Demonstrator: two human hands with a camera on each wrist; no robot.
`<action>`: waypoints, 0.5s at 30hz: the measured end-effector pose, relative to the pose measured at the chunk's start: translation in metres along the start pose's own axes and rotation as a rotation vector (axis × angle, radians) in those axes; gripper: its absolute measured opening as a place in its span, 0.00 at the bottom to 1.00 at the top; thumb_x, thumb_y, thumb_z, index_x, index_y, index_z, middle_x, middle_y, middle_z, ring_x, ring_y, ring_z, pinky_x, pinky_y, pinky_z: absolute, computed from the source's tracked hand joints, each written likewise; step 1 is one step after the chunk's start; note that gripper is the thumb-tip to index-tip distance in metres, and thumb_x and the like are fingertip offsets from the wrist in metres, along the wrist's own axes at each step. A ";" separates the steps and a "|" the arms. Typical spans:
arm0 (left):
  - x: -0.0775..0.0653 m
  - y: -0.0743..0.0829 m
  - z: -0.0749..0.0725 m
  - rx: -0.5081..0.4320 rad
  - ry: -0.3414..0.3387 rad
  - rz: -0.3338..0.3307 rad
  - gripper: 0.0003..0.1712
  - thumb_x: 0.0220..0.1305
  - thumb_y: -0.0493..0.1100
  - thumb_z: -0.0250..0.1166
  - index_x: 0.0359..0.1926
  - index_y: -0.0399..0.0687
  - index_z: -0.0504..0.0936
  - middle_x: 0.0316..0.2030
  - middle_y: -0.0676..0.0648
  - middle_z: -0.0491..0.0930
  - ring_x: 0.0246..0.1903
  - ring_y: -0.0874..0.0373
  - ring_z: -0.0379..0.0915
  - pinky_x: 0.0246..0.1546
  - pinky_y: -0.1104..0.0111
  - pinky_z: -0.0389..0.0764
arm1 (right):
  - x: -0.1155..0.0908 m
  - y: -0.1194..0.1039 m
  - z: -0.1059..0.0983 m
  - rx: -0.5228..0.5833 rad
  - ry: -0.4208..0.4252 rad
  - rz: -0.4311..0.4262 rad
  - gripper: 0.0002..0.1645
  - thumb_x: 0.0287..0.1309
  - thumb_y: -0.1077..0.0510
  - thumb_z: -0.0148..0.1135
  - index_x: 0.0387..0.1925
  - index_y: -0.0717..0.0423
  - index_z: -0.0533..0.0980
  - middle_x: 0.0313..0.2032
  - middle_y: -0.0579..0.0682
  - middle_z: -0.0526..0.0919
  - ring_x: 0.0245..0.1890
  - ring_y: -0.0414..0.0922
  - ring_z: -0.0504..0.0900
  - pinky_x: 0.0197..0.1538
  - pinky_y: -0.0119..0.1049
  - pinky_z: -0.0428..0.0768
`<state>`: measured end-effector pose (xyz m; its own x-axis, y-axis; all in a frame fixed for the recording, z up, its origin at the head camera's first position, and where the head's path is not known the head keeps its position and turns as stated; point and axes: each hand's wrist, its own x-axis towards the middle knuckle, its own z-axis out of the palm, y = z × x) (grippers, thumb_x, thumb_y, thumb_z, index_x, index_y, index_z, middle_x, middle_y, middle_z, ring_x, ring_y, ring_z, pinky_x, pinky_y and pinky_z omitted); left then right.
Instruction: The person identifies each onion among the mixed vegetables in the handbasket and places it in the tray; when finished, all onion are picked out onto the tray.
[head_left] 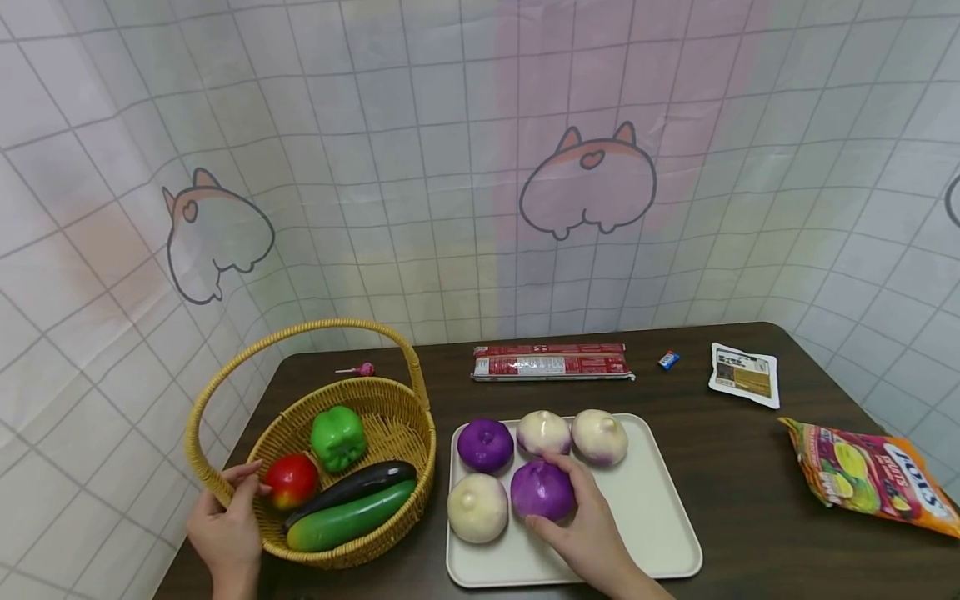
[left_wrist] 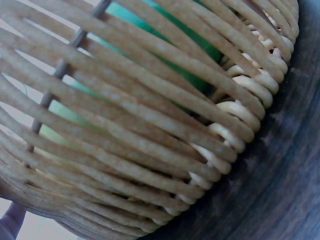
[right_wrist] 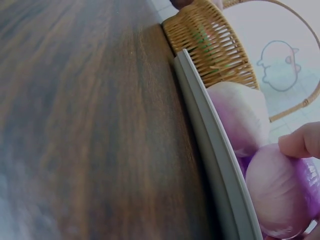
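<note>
On the left, my left hand [head_left: 227, 518] grips the wicker basket [head_left: 352, 557] at its rim, by the foot of the arched handle. Inside lie a red tomato-like fruit [head_left: 292, 481], a green bell pepper [head_left: 338, 437], an eggplant [head_left: 352, 490] and a cucumber [head_left: 351, 517]. My right hand [head_left: 588, 533] holds a purple onion [head_left: 542, 490] between thumb and fingers over the white tray [head_left: 637, 517]. Another purple onion [head_left: 486, 444] and white, purple-tinged bulbs [head_left: 477, 507] sit around it. In the right wrist view the held onion [right_wrist: 277, 192] shows a paler side.
Behind the tray lies a long red packet [head_left: 553, 362]. A lollipop [head_left: 364, 369] is behind the basket. To the right are a small blue wrapped candy [head_left: 669, 359], a white flat pouch [head_left: 744, 375] and a colourful snack bag [head_left: 870, 475]. A curtain [head_left: 450, 208] hangs behind the table.
</note>
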<state>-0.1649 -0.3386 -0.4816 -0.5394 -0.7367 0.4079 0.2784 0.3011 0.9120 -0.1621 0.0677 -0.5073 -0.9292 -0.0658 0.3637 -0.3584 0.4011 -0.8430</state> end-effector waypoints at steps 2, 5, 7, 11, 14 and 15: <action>0.000 0.000 0.000 -0.002 -0.002 0.003 0.07 0.60 0.25 0.62 0.38 0.24 0.84 0.25 0.54 0.85 0.17 0.67 0.76 0.25 0.80 0.74 | 0.000 0.000 0.000 -0.006 -0.005 0.000 0.46 0.33 0.63 0.78 0.60 0.53 0.70 0.58 0.46 0.72 0.58 0.48 0.74 0.57 0.53 0.73; 0.000 0.000 0.000 0.002 -0.004 0.006 0.07 0.60 0.26 0.62 0.38 0.25 0.84 0.24 0.54 0.85 0.17 0.67 0.76 0.25 0.80 0.74 | -0.001 0.000 -0.002 -0.011 -0.012 0.006 0.45 0.32 0.65 0.77 0.59 0.52 0.70 0.58 0.45 0.70 0.57 0.47 0.73 0.55 0.53 0.73; 0.000 0.000 0.001 0.007 -0.004 0.004 0.07 0.60 0.26 0.62 0.38 0.25 0.84 0.24 0.55 0.85 0.17 0.67 0.76 0.24 0.80 0.74 | -0.002 0.000 -0.003 -0.018 -0.012 0.009 0.45 0.31 0.65 0.75 0.58 0.52 0.70 0.58 0.45 0.69 0.57 0.47 0.73 0.55 0.54 0.73; -0.001 0.000 0.001 0.003 -0.002 -0.002 0.07 0.60 0.26 0.62 0.38 0.25 0.84 0.24 0.54 0.85 0.17 0.67 0.76 0.24 0.80 0.74 | -0.005 0.000 -0.006 -0.051 -0.027 0.025 0.44 0.30 0.66 0.74 0.56 0.50 0.70 0.56 0.44 0.68 0.56 0.45 0.73 0.56 0.52 0.74; 0.000 -0.001 0.000 -0.023 0.001 -0.011 0.07 0.60 0.26 0.62 0.37 0.24 0.84 0.25 0.53 0.85 0.17 0.66 0.76 0.25 0.80 0.75 | -0.007 -0.001 -0.007 -0.073 -0.055 0.040 0.44 0.30 0.67 0.73 0.56 0.48 0.69 0.55 0.43 0.67 0.56 0.42 0.71 0.58 0.50 0.73; 0.000 -0.001 0.000 -0.036 0.002 -0.015 0.07 0.60 0.25 0.62 0.38 0.24 0.83 0.25 0.53 0.85 0.17 0.66 0.76 0.25 0.80 0.75 | -0.007 -0.001 -0.008 -0.078 -0.065 0.046 0.44 0.31 0.67 0.73 0.56 0.48 0.68 0.55 0.43 0.67 0.57 0.42 0.71 0.59 0.49 0.72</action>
<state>-0.1652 -0.3385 -0.4821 -0.5425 -0.7420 0.3937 0.2985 0.2678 0.9161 -0.1543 0.0750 -0.5061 -0.9493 -0.1037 0.2968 -0.3095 0.4744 -0.8241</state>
